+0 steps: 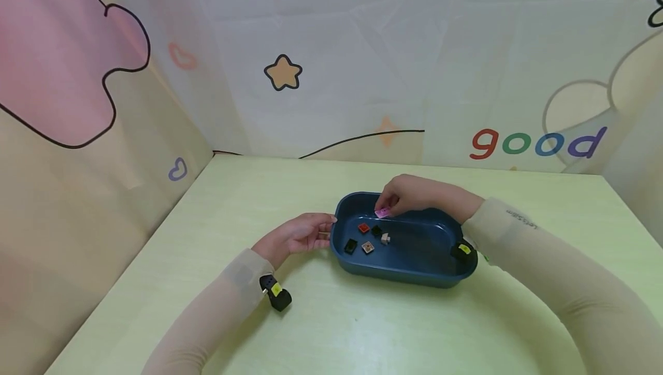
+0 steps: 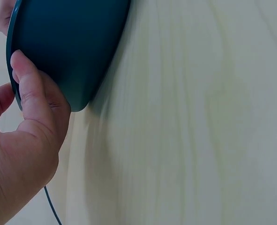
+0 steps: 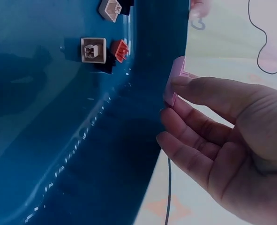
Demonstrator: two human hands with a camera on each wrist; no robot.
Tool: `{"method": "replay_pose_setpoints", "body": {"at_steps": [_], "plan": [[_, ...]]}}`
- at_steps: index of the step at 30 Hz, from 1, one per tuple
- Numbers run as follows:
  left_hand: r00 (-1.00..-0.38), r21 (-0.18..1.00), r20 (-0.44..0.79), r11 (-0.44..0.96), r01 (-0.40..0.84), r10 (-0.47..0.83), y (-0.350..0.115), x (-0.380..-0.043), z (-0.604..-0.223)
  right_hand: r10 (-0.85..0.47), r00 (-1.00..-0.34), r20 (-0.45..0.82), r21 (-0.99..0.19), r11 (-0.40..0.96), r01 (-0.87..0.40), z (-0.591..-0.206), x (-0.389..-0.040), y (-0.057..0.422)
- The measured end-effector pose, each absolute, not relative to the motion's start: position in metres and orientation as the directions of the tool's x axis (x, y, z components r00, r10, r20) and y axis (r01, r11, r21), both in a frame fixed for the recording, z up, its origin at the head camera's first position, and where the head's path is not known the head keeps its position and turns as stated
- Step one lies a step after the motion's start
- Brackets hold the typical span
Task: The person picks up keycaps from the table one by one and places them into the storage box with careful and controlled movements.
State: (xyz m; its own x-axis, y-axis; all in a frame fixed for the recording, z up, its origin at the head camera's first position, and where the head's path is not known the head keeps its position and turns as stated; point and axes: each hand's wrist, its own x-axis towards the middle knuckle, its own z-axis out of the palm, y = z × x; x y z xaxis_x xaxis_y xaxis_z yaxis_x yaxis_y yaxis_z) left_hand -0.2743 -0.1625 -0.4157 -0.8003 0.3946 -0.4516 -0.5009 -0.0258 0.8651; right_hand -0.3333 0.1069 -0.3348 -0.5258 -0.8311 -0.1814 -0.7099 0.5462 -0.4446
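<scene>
A dark blue oblong tub (image 1: 414,257) stands on the table. My left hand (image 1: 299,233) holds its left end by the rim, fingers against the outer wall and thumb near the edge in the left wrist view. Above the tub's back edge, my right hand (image 1: 412,193) pinches a pink keycap (image 3: 175,78) between thumb and fingers. Several loose keycaps lie in the tub's left half: a red keycap (image 1: 364,228), a black keycap (image 1: 350,246), a beige keycap (image 1: 368,247), a white keycap (image 1: 385,238) and another dark one (image 1: 376,230).
The pale wooden table (image 1: 331,329) extends all around the tub. Behind it hangs a printed cloth backdrop (image 1: 352,76) with a star and the word "good". A black wrist camera (image 1: 278,297) is strapped to the left sleeve; another (image 1: 463,249) on the right overlaps the tub's right end.
</scene>
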Motion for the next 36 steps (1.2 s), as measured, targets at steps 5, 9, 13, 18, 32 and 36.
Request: {"method": "replay_pose_setpoints", "body": {"at_steps": [5, 9, 13, 18, 32, 36], "plan": [[-0.795, 0.858, -0.463, -0.028, -0.513, 0.392, -0.162, -0.273, -0.415, -0.836, -0.517, -0.186, -0.427, 0.542, -0.724, -0.343, -0.336, 0.097], [-0.788, 0.853, -0.472, -0.020, -0.521, 0.395, -0.162, -0.272, -0.413, -0.835, -0.518, -0.185, -0.413, 0.544, -0.730, -0.347, -0.336, 0.089], [-0.781, 0.844, -0.488, -0.016, -0.536, 0.390, -0.162, -0.272, -0.412, -0.836, -0.515, -0.189, -0.418, 0.543, -0.728, -0.350, -0.335, 0.082], [-0.775, 0.835, -0.506, -0.011, -0.550, 0.379, -0.162, -0.273, -0.411, -0.841, -0.507, -0.191, -0.419, 0.537, -0.732, -0.355, -0.335, 0.074], [-0.766, 0.825, -0.530, 0.014, -0.564, 0.364, -0.163, -0.276, -0.410, -0.839, -0.499, -0.218, -0.439, 0.541, -0.718, -0.363, -0.336, 0.062], [-0.768, 0.829, -0.523, 0.010, -0.559, 0.369, -0.162, -0.275, -0.411, -0.834, -0.500, -0.235, -0.441, 0.550, -0.710, -0.367, -0.334, 0.057]]}}
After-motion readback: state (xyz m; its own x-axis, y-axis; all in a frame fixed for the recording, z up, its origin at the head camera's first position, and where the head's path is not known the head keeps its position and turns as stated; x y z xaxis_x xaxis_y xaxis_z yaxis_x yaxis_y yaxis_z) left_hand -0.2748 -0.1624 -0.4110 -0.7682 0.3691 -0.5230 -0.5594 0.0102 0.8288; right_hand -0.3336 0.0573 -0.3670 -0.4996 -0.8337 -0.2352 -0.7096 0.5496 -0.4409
